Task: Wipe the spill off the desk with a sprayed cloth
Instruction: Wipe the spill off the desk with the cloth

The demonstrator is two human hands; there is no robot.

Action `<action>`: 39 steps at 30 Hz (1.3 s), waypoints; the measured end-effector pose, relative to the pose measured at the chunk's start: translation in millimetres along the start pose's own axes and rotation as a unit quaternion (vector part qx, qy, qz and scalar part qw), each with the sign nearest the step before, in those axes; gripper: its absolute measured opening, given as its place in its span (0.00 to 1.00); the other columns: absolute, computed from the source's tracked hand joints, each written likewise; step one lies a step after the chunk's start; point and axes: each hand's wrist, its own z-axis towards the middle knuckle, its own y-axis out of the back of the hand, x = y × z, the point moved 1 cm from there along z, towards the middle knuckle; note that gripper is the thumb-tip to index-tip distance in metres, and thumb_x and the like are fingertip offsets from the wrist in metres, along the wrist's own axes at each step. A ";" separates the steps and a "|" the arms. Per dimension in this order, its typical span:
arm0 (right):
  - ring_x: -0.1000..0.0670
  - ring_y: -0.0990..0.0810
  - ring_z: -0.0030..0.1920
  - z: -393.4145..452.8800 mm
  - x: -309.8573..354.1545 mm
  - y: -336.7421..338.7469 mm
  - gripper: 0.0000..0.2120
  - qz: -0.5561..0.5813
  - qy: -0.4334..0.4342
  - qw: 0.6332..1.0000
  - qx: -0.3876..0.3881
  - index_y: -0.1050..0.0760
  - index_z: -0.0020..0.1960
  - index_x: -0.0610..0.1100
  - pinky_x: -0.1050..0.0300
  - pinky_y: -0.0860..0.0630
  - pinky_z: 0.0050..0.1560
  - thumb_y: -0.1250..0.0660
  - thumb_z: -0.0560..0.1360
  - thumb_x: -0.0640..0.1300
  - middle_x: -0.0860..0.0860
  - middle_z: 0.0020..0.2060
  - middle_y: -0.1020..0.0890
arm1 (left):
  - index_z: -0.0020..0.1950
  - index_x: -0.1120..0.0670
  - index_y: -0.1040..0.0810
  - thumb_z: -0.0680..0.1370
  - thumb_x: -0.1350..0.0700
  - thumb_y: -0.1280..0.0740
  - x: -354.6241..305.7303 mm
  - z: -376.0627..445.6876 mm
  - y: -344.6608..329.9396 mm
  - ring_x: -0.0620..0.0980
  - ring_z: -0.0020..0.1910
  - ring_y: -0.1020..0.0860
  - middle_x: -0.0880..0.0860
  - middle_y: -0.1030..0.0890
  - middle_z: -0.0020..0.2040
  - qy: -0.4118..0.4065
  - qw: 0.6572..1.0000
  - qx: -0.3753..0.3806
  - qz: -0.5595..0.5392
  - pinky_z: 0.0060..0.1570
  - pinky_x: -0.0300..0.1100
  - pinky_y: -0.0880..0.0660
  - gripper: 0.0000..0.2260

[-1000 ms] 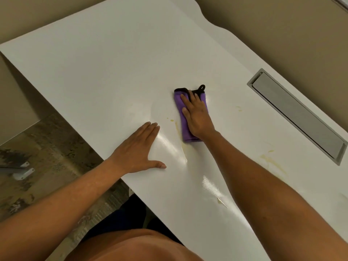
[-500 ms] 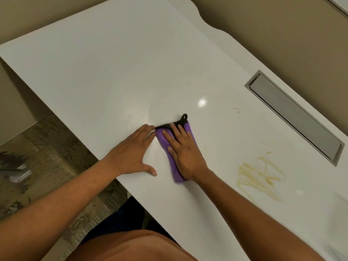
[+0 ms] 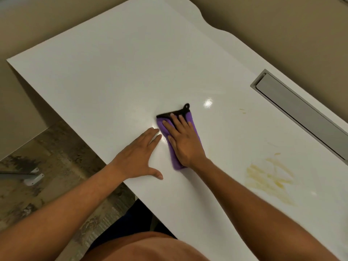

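A folded purple cloth [image 3: 163,127] with a black edge and loop lies on the white desk [image 3: 113,72]. My right hand [image 3: 185,143] presses flat on top of it, fingers spread, covering most of it. My left hand [image 3: 140,157] rests flat on the desk just left of the cloth, fingers together, holding nothing, its fingertips close to the cloth's edge. A yellowish smeared spill [image 3: 271,178] marks the desk to the right of my right forearm. Two small yellow spots [image 3: 242,110] sit farther back.
A long grey cable-tray lid [image 3: 301,112] is set into the desk at the right, near the beige wall. The desk's front edge runs diagonally past my left wrist, with patterned floor [image 3: 47,166] and a grey metal foot [image 3: 32,177] below.
My right hand slid the cloth from the desk's middle back towards me and leftwards, next to my left hand. The view shifted, and the yellow smear at the right came into sight.
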 end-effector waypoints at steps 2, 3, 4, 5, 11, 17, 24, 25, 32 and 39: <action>0.43 0.47 0.85 -25.4 -2.6 -5.7 0.25 0.009 -0.022 1.000 -0.005 0.41 0.84 0.52 0.44 0.50 0.85 0.50 0.88 0.50 0.48 0.85 0.43 | 0.88 0.53 0.59 0.66 0.19 0.33 1.3 -0.4 -1.0 0.45 0.84 0.67 0.50 0.62 0.89 -0.008 1.000 0.002 0.000 0.81 0.41 0.61 0.65; 0.44 0.47 0.86 -32.4 -7.5 -6.0 0.25 0.009 -0.025 1.000 -0.007 0.41 0.84 0.53 0.45 0.50 0.85 0.50 0.88 0.51 0.49 0.85 0.43 | 0.88 0.53 0.60 0.67 0.19 0.33 1.9 -0.1 -1.3 0.44 0.83 0.69 0.50 0.63 0.88 -0.012 1.000 0.000 0.001 0.80 0.41 0.63 0.64; 0.44 0.47 0.85 -34.2 -15.4 -3.5 0.24 0.010 -0.027 1.000 -0.009 0.40 0.84 0.52 0.45 0.50 0.85 0.49 0.88 0.50 0.49 0.85 0.43 | 0.88 0.53 0.60 0.67 0.19 0.34 2.1 0.0 -1.4 0.43 0.82 0.70 0.50 0.63 0.88 -0.014 1.000 -0.001 0.003 0.80 0.40 0.64 0.64; 0.43 0.46 0.85 -31.0 -26.4 1.9 0.24 0.008 -0.035 0.999 -0.015 0.38 0.83 0.51 0.44 0.50 0.85 0.47 0.88 0.49 0.48 0.85 0.42 | 0.88 0.53 0.60 0.67 0.18 0.34 1.7 0.1 -1.2 0.42 0.82 0.71 0.49 0.64 0.88 -0.016 1.000 -0.001 0.005 0.79 0.39 0.66 0.64; 0.35 0.39 0.81 11.7 -118.5 66.4 0.23 -0.034 -0.190 0.978 -0.080 0.34 0.80 0.40 0.38 0.41 0.79 0.42 0.86 0.42 0.38 0.81 0.36 | 0.88 0.52 0.58 0.66 0.17 0.35 -0.1 1.5 -1.4 0.45 0.86 0.66 0.48 0.63 0.88 -0.008 1.000 0.002 0.011 0.81 0.41 0.61 0.65; 0.37 0.43 0.83 -35.5 -73.6 34.5 0.24 -0.010 -0.165 0.984 -0.069 0.36 0.82 0.47 0.39 0.44 0.82 0.43 0.87 0.45 0.44 0.84 0.40 | 0.88 0.51 0.60 0.63 0.16 0.36 0.2 3.5 -2.7 0.38 0.81 0.69 0.45 0.64 0.88 0.006 1.000 0.009 0.012 0.80 0.41 0.58 0.66; 0.47 0.50 0.86 -179.0 -65.9 -7.5 0.25 0.010 -0.150 0.987 -0.051 0.41 0.84 0.56 0.45 0.50 0.85 0.46 0.87 0.49 0.52 0.85 0.45 | 0.88 0.49 0.56 0.63 0.20 0.28 -0.5 3.0 -4.0 0.40 0.85 0.64 0.43 0.60 0.88 0.020 1.000 -0.004 -0.015 0.80 0.42 0.52 0.66; 0.45 0.49 0.86 -186.8 -79.0 -1.0 0.25 0.005 -0.172 0.983 -0.063 0.39 0.83 0.55 0.43 0.49 0.85 0.46 0.86 0.49 0.50 0.85 0.44 | 0.88 0.49 0.56 0.63 0.21 0.28 -0.3 3.6 -4.5 0.41 0.85 0.64 0.43 0.60 0.88 0.021 1.000 -0.003 -0.017 0.81 0.42 0.51 0.66; 0.31 0.36 0.78 -98.5 -189.1 70.9 0.24 -0.081 -0.339 0.929 -0.121 0.35 0.80 0.39 0.37 0.43 0.80 0.48 0.87 0.45 0.35 0.80 0.35 | 0.85 0.36 0.61 0.67 0.18 0.43 0.0 6.8 -9.0 0.59 0.87 0.63 0.47 0.64 0.88 -0.063 0.994 0.013 0.093 0.85 0.53 0.56 0.53; 0.36 0.40 0.81 13.4 -137.7 66.6 0.25 -0.083 -0.251 0.960 -0.088 0.41 0.84 0.46 0.35 0.39 0.76 0.47 0.87 0.49 0.40 0.83 0.39 | 0.87 0.39 0.60 0.68 0.19 0.45 -2.1 10.3 -10.2 0.63 0.87 0.61 0.50 0.64 0.88 -0.063 0.985 0.024 0.159 0.85 0.55 0.58 0.52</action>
